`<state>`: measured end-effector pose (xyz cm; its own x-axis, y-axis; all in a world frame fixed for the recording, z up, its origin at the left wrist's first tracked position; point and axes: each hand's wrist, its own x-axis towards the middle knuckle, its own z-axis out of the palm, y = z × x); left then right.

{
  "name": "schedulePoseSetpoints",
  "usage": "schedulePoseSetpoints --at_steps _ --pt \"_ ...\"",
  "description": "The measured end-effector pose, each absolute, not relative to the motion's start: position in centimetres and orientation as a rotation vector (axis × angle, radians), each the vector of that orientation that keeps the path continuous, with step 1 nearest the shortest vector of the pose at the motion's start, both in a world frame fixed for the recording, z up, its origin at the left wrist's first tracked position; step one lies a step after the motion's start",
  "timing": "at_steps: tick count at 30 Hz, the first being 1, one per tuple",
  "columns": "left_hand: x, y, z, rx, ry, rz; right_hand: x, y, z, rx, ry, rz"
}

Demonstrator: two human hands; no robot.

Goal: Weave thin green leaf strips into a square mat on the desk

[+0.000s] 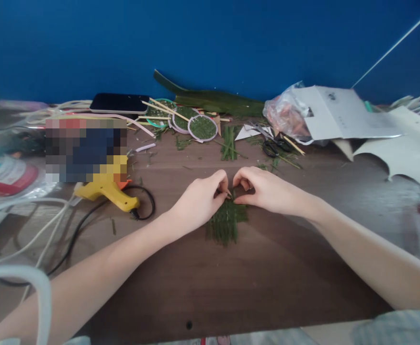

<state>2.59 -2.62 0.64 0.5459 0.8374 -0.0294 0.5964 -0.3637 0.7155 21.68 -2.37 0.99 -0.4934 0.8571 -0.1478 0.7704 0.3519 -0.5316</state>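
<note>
A small woven mat of green leaf strips [226, 221] lies near the middle of the wooden table [267, 268]. Its far edge is pinched by the left hand [200, 201] and the right hand [265, 190], fingertips closed on the strips. The mat is judged light, limp and easily frayed; it is best held at the edges. A yellow glue gun [107, 189] lies towards the left edge, scissors [272, 146] and loose strips [228, 143] towards the far edge, well apart.
</note>
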Motion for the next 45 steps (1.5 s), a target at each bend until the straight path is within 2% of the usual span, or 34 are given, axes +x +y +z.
schedulePoseSetpoints --at_steps 38,45 --pt "2.4 -2.5 1.6 2.039 1.106 0.366 22.0 -2.1 3.0 -1.369 -2.398 1.11" --pt "2.4 -2.6 1.7 2.029 1.097 0.374 22.0 -2.2 3.1 -1.111 -2.476 0.95"
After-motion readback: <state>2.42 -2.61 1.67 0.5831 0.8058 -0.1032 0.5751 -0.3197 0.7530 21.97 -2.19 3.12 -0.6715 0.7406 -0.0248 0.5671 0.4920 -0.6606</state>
